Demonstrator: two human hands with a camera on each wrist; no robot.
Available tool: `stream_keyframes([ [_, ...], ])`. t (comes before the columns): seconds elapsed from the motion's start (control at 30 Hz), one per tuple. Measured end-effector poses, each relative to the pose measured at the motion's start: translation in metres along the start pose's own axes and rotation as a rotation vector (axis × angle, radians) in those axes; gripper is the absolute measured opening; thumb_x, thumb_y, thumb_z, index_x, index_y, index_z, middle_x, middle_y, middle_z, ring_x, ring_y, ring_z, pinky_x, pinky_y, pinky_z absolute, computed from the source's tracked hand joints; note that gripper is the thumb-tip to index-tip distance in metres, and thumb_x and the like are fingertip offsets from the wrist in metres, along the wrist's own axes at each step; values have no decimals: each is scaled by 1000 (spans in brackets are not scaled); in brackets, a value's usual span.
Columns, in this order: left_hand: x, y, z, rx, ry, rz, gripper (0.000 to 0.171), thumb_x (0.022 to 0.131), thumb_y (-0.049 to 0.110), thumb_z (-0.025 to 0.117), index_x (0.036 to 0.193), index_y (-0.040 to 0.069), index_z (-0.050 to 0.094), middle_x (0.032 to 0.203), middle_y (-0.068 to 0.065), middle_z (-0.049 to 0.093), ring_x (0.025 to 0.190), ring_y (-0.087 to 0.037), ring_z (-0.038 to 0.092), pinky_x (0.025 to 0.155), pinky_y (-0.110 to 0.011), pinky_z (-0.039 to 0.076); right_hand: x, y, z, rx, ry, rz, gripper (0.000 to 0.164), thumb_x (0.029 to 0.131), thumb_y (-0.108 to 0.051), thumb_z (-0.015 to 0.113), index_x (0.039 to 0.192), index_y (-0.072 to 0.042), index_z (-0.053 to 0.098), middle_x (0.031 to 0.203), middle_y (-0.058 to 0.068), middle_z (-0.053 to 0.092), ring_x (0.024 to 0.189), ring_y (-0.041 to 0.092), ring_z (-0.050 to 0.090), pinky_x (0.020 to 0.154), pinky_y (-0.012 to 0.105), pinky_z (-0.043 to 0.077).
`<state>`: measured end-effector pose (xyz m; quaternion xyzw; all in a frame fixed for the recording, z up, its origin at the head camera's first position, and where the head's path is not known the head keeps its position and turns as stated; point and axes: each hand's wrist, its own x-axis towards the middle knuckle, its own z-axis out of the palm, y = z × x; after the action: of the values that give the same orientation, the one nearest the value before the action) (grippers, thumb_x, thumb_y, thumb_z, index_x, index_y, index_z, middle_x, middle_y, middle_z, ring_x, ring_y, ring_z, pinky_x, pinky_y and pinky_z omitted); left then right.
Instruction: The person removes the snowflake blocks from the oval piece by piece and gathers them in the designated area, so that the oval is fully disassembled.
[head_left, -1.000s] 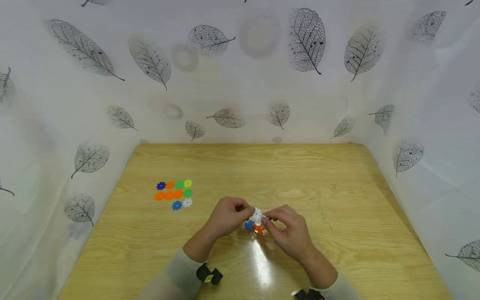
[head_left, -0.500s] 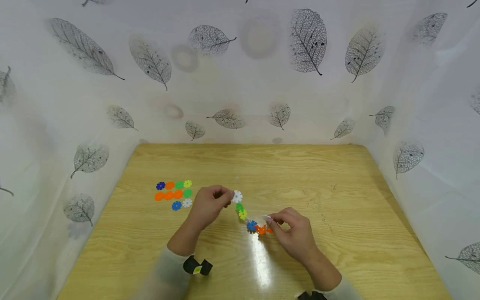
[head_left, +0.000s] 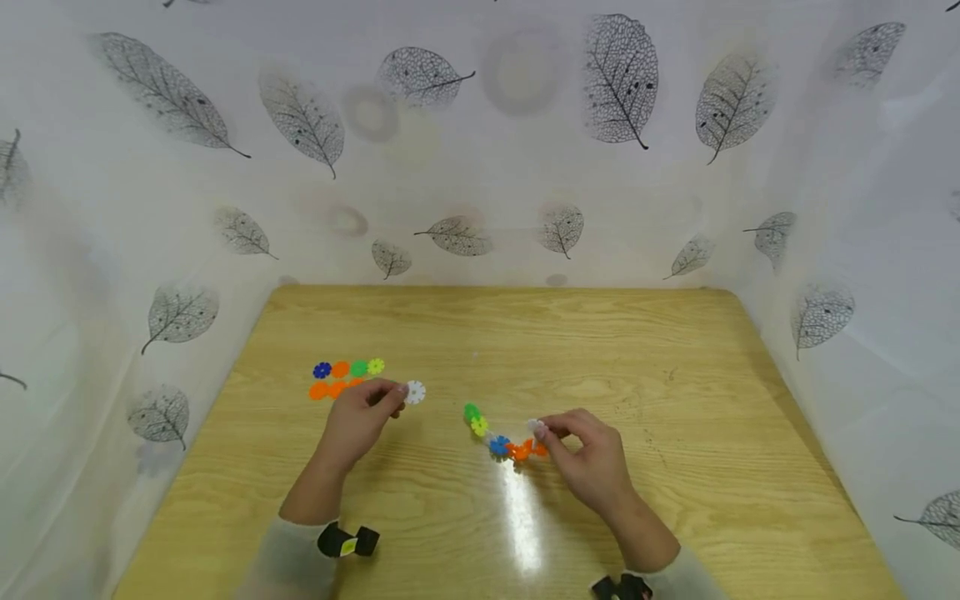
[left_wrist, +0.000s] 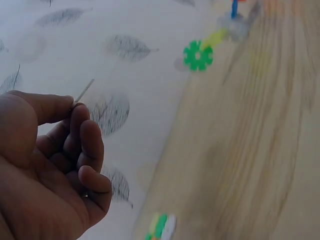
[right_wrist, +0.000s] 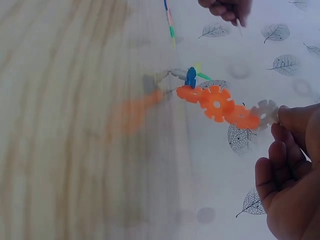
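My left hand [head_left: 352, 433] pinches a loose white snowflake disc [head_left: 415, 392] between thumb and forefinger; the left wrist view shows this notched disc edge-on. A chain of interlocked discs hangs from my right hand [head_left: 588, 458], which pinches the white disc [right_wrist: 266, 113] at its right end. Along from there come several orange discs [right_wrist: 217, 104], a blue disc [head_left: 499, 446], a whitish one, a yellow disc [head_left: 479, 426] and a green disc [head_left: 471, 412] at the far end. A gap separates that green end from the left hand's disc.
Loose discs lie in rows on the wooden table [head_left: 600, 350] at the left: a dark blue disc [head_left: 322, 370], orange, green and yellow ones. The left hand hides part of the lower rows. Leaf-patterned white cloth [head_left: 480, 167] surrounds the table's back and sides.
My left hand has moved left with the white disc, from beside the chain toward the loose discs. The chain's green and yellow end has come into view; the right hand has barely shifted.
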<state>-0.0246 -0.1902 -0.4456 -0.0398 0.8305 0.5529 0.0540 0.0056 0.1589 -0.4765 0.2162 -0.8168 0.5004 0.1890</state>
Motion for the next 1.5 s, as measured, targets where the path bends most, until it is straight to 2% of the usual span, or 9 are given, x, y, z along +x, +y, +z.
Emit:
stream_keyframes([
  [0.17, -9, -21, -34, 88, 52, -48, 42, 103, 44, 64, 110, 3, 75, 101, -19, 71, 93, -35, 64, 69, -33, 52, 2, 5, 1, -5, 1, 24, 15, 88, -4, 83, 98, -14, 80, 90, -6, 74, 77, 11, 67, 68, 33, 58],
  [0.3, -13, -34, -57, 132, 103, -103, 48, 103, 45, 63, 115, 0, 73, 102, -17, 70, 93, -33, 62, 66, -29, 48, 2, 8, 0, -11, 7, 45, 17, 87, -4, 83, 99, -15, 80, 90, -8, 74, 78, 10, 66, 68, 29, 57],
  [0.4, -13, -42, -70, 154, 138, -150, 51, 104, 46, 62, 118, -2, 71, 105, -17, 71, 94, -29, 63, 66, -29, 49, 2, 9, -1, -18, 1, 67, 16, 87, -5, 84, 99, -15, 79, 91, -10, 74, 78, 10, 65, 69, 28, 56],
  [0.5, -12, -52, -78, 203, 156, -198, 52, 104, 46, 61, 119, -3, 71, 105, -17, 71, 93, -28, 62, 67, -29, 50, 3, 9, -2, -20, -13, 98, 14, 88, -7, 84, 98, -15, 80, 91, -11, 73, 80, 9, 65, 70, 33, 57],
  [0.67, -5, -66, -83, 330, 140, -248, 50, 105, 43, 59, 114, -4, 72, 107, -17, 70, 91, -28, 58, 71, -35, 49, 5, 7, -3, -19, -26, 126, 13, 88, -8, 84, 98, -16, 80, 92, -12, 73, 80, 9, 66, 70, 37, 58],
  [0.77, -1, -72, -84, 375, 127, -264, 51, 105, 42, 57, 118, -6, 70, 117, -23, 69, 101, -36, 61, 82, -46, 52, 5, 6, -4, -13, -24, 122, 14, 88, -9, 84, 98, -18, 80, 92, -13, 73, 80, 9, 65, 70, 36, 57],
  [0.87, 2, -75, -85, 413, 126, -269, 54, 106, 42, 56, 124, -8, 68, 126, -28, 65, 114, -44, 60, 95, -57, 48, 4, 5, -3, -5, -20, 113, 15, 89, -9, 83, 99, -19, 80, 92, -13, 73, 80, 9, 65, 70, 38, 57],
  [0.97, 5, -79, -86, 447, 133, -278, 54, 106, 41, 56, 126, -8, 67, 129, -29, 64, 119, -46, 59, 101, -60, 45, 4, 4, -3, 0, -16, 99, 15, 89, -8, 83, 99, -19, 80, 92, -12, 73, 80, 10, 65, 69, 40, 57],
  [1.5, 14, -83, -90, 550, 109, -230, 48, 104, 37, 60, 119, -7, 70, 117, -27, 70, 104, -43, 65, 90, -58, 51, 6, -3, 0, 21, -20, 96, 18, 89, -7, 83, 99, -21, 79, 91, -12, 73, 80, 11, 66, 71, 36, 57],
])
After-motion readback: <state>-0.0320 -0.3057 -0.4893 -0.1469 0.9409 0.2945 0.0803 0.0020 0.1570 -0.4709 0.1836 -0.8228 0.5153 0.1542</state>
